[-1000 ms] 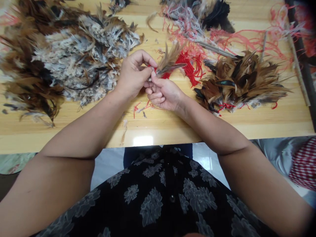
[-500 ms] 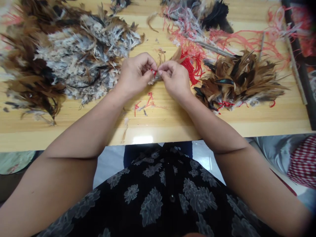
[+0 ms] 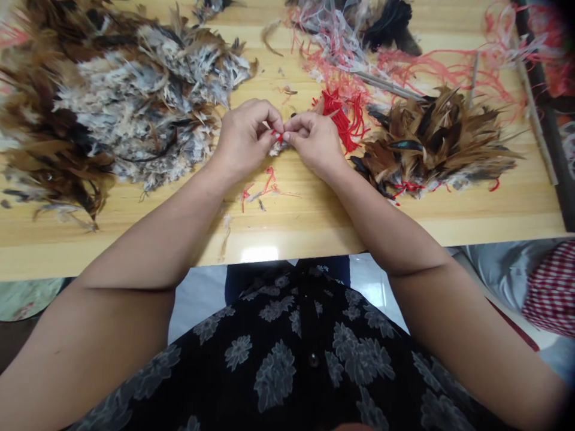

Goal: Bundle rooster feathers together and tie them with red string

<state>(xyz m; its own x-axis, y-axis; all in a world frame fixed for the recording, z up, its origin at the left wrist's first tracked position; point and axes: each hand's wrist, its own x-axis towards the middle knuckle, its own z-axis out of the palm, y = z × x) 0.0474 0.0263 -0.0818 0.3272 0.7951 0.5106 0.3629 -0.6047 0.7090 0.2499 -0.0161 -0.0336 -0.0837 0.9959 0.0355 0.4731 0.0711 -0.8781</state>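
My left hand (image 3: 249, 134) and my right hand (image 3: 314, 140) meet over the middle of the table, each closed in a pinch. Between the fingertips is a short red string (image 3: 279, 136), pulled around the fluffy base of a small feather bunch (image 3: 275, 149). Most of that bunch is hidden behind my fingers. A heap of cut red strings (image 3: 344, 120) lies just beyond my right hand. To the right rests a pile of brown feather bunches (image 3: 435, 143), some with red ties at their bases.
A large pile of brown and grey-white feathers (image 3: 130, 114) covers the left of the table (image 3: 296, 233). Pink and white strands (image 3: 327, 36), black feathers (image 3: 390, 27) and a thin stick (image 3: 390, 85) lie at the back. Red scraps (image 3: 269, 182) are in front of my hands.
My fingertips have drawn slightly closer together at the red string. The feather tips by my right hand show less now. The whole view has shifted a little.
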